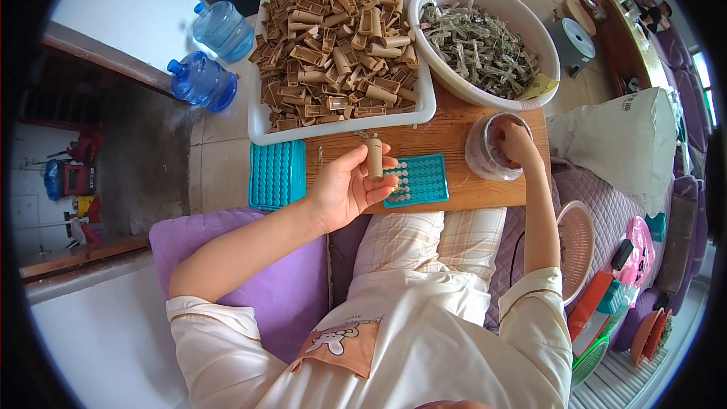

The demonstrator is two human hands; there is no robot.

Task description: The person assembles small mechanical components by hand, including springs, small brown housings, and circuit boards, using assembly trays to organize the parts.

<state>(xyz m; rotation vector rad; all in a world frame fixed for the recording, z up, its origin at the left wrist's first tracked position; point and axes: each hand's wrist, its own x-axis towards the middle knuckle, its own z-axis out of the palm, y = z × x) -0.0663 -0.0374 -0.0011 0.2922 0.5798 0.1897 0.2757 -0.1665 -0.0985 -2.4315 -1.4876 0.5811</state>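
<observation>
Between the thumb and fingers of my left hand (337, 191) stands a tan plastic casing (375, 157), roughly cylindrical, held upright above the table's front part. My right hand (516, 142) reaches down into a round tub (486, 165) at the table's right; its fingertips and whatever they touch are hidden inside. Just right of my left hand lies a teal tray (430, 179) with rows of small holes. Small pale round pieces sit in its left part, partly behind my fingers.
A white bin (341, 131) heaped with tan casings stands at the back, beside a pale basin (539, 98) of clear and dark small parts. Stacked teal trays (276, 174) sit at the wooden table's (454, 125) left end. Two blue water jugs (219, 30) stand on the floor beyond.
</observation>
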